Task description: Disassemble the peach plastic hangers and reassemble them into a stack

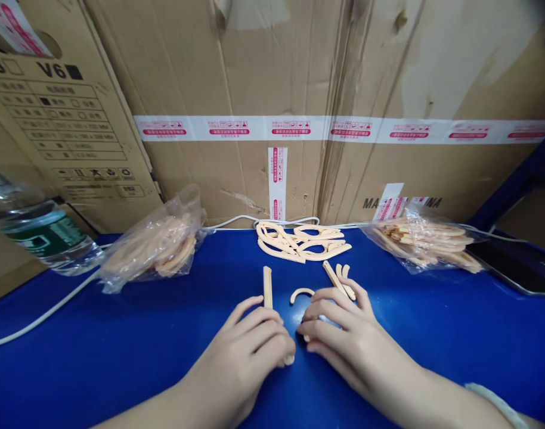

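A blue table top (pixel 120 333) runs up to a wall of brown cardboard boxes (pixel 254 71) sealed with white and red tape. The person's two bare hands lie close together at the near middle, knuckles up.

The left hand (pixel 250 351) is curled closed over the near end of a straight peach plastic strip (pixel 268 286). The strip's long axis runs from the person toward the boxes. Its free end points away, well clear of the fingertips, and a small peach tip shows under the hand's inner edge. This grip seems meant to pin the strip flat and steady on the table.

The right hand (pixel 344 345) has its fingers bent, with the tips pressed down beside the left hand's fingertips. A speck of peach shows under them, but it is unclear whether the hand grips anything. A pale band (pixel 496 402) circles that wrist.

Just beyond the right fingertips lies a small curved peach plastic piece (pixel 302 293), arched like a bridge with its ends toward the person. A few short peach sticks (pixel 339 279) touch the far side of the right fingers, probably kept within easy reach.

Farther out, against the boxes, lies a loose heap of curved peach parts (pixel 302 241). Clear plastic bags of similar parts lie well to the left (pixel 156 244) and right (pixel 427 241) of the hands. A clear water bottle with a green label (pixel 40 232) lies on its side at far left, with a white cable (pixel 40 316) trailing past it. A dark flat device (pixel 509 262) lies at far right.
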The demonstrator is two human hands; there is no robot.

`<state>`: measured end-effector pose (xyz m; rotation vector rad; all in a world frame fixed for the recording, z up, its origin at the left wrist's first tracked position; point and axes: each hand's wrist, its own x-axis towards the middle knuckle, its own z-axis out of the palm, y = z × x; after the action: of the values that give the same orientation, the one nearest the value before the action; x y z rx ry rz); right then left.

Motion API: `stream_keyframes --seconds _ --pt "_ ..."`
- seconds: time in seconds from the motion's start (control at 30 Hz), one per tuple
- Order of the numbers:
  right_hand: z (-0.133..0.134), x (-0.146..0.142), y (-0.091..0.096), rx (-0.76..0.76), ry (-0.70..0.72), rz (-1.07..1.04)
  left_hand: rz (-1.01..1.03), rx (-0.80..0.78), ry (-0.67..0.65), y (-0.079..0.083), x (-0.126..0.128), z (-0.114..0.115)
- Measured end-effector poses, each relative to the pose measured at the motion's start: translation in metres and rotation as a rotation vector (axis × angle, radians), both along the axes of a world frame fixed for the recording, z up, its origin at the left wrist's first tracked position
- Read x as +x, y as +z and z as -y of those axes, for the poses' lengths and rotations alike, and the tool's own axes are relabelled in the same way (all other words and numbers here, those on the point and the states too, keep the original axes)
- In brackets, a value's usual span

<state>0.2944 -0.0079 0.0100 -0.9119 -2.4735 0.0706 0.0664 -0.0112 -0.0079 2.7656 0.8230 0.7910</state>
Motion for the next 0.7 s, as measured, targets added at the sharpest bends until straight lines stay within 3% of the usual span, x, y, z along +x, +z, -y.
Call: stream_keyframes --seconds 0.23,0.4,0.47,0.57,0.7 --pt "-0.007 -0.003 -0.005 0.052 -0.094 0.024 -0.043 -0.072 0.013 0.019 -0.004 -0.003" --pt "-0.008 0.012 0.012 0.001 0.000 0.079 -0.073 -0.003 0.083 0.023 -0.011 -0.002" --pt "-0.013 0.028 0.023 -0.085 0.061 0.061 -0.067 -0.008 0.106 0.022 -0.014 -0.003" --pt "-0.026 0.058 0.035 -0.217 0.041 -0.025 -0.047 0.000 0.131 0.019 -0.016 -0.006" --pt "-0.040 0.086 0.036 -0.391 0.046 0.050 -0.041 0.009 0.144 0.016 -0.015 -0.010"
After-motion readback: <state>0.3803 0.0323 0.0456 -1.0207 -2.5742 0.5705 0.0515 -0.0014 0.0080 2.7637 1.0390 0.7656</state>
